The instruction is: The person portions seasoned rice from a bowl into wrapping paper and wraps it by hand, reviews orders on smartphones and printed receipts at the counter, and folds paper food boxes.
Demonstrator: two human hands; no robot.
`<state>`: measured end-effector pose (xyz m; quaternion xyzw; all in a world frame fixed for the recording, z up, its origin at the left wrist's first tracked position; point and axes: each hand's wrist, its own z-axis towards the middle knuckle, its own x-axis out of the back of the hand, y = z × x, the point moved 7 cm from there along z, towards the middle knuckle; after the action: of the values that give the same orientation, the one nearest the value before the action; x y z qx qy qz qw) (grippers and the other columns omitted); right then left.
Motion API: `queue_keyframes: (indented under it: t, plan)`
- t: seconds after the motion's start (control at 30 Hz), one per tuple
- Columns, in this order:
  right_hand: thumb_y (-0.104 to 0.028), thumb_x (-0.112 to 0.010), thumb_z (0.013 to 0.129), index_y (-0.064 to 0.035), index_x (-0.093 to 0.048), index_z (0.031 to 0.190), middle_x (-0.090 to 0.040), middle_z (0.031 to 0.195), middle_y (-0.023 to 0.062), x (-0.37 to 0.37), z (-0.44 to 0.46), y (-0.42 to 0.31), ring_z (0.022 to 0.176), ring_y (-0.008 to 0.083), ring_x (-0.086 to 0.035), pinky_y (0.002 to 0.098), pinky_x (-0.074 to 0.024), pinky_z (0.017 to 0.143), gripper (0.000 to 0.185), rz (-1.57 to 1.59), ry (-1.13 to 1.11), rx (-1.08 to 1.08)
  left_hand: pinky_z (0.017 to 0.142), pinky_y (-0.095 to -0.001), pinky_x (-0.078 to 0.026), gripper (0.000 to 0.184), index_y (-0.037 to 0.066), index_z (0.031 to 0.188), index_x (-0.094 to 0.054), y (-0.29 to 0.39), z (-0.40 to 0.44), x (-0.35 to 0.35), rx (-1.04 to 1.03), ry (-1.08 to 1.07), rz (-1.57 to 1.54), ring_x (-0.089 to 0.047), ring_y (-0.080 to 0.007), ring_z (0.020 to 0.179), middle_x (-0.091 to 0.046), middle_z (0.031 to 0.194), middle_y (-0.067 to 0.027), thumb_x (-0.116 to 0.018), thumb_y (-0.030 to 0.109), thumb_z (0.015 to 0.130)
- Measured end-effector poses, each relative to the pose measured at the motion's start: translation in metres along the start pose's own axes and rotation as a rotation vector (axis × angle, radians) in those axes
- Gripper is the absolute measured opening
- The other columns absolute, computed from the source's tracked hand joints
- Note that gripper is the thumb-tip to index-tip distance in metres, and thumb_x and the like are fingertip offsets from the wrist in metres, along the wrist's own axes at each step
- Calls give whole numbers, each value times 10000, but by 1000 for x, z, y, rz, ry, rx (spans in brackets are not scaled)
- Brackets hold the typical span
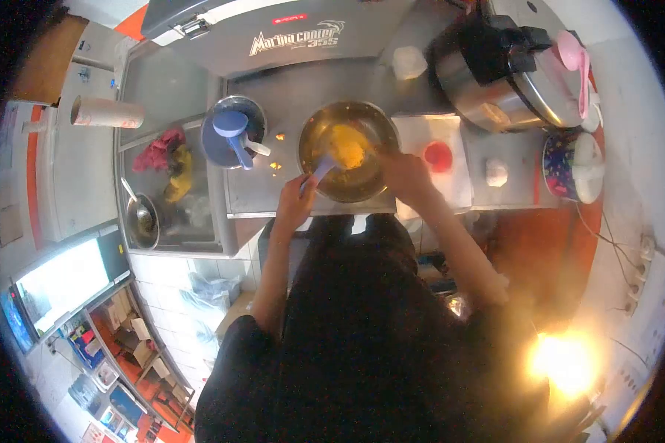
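Note:
A wide metal bowl [316, 136] stands on the steel counter with a yellow-orange mass [347, 148] inside. My left hand [295, 205] is closed round the handle of a blue-grey spatula [324, 167], whose head reaches into the mass. At the bowl's right rim is my right hand [410, 179], its fingers bent and blurred; whether they grip the rim or something else cannot be made out. Right beside it lies white paper [449, 188] with a round red item [437, 156] on it.
Left of the bowl, a metal pot [216, 151] holds a blue ladle [230, 124]. A sink [199, 232] with cloths is further left. A large cooker [488, 81], a white lump [496, 172] and a patterned container [561, 170] stand right. Behind is a grey cooler box [288, 44].

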<state>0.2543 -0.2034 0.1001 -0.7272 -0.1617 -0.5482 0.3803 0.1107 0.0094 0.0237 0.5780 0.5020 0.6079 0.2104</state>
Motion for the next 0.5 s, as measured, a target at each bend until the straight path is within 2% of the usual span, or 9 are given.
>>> queue_keyframes:
  t: [0.03,0.1,0.13,0.17,0.3,0.33,0.4,0.43,0.5]
  plan:
    - [-106,-502,869,-99,-620,1165,-667,862,154,-10,-3,1,777,341,-676,444,-554,650,319,0,4,-2,573,-333,-460,418,-72,1051,-653,-5,3,-1,-12,-7,5,-578,-165,585,-604,652,-97,-557,330,995]
    - [-107,-504,866,-107,-612,1223,-668,866,158,-34,-9,-9,747,341,-677,445,-554,642,373,-12,-42,156,569,-331,-458,420,-74,1050,-654,2,5,4,-32,-12,12,-565,-153,578,-604,657,-87,-566,333,991]
    - [-107,-504,866,-107,-612,1223,-668,866,158,-23,-8,-15,747,341,-677,445,-554,642,373,-19,-36,158,564,-328,-453,421,-73,1056,-654,12,5,8,110,-67,-62,-555,-148,574,-601,661,-83,-570,335,990]
    - [-110,-507,865,-106,-605,1249,-670,867,163,-16,-9,-19,744,340,-678,445,-555,647,396,-33,-108,114,559,-325,-448,423,-72,1063,-653,13,2,8,256,-122,-137,-545,-143,571,-599,665,-80,-574,337,989]
    - [-108,-502,866,-114,-565,1328,-678,860,186,-22,-3,-12,751,361,-678,458,-555,673,466,-100,-318,3,531,-310,-422,415,-63,1081,-654,-8,-9,-1,329,-94,-238,-526,-129,556,-579,659,-59,-569,334,995]
    - [-108,-502,866,-114,-565,1328,-678,860,186,-23,-3,-13,751,361,-678,458,-555,673,466,-101,-318,5,525,-303,-417,413,-53,1084,-657,-3,-10,-1,262,-86,-170,-523,-121,563,-573,659,-49,-561,339,1001]
    - [-117,-494,873,-102,-625,1224,-685,861,207,-15,-4,-8,772,384,-674,485,-548,701,375,157,-115,-109,520,-296,-413,411,-43,1087,-659,7,-8,-4,194,-68,-103,-521,-112,569,-568,660,-40,-553,345,1006]
    - [-117,-494,873,-102,-625,1224,-685,861,207,-27,-8,-14,772,384,-674,485,-548,701,375,157,-115,-109,529,-301,-424,407,-41,1074,-657,15,-9,-6,182,-56,-154,-527,-121,579,-574,670,-44,-552,347,1008]
    - [-124,-491,881,-75,-674,1059,-687,872,220,-30,-10,-35,778,401,-667,499,-544,731,260,195,60,-66,538,-306,-436,405,-38,1061,-655,16,-10,-7,166,-52,-208,-534,-129,589,-581,681,-47,-550,349,1009]
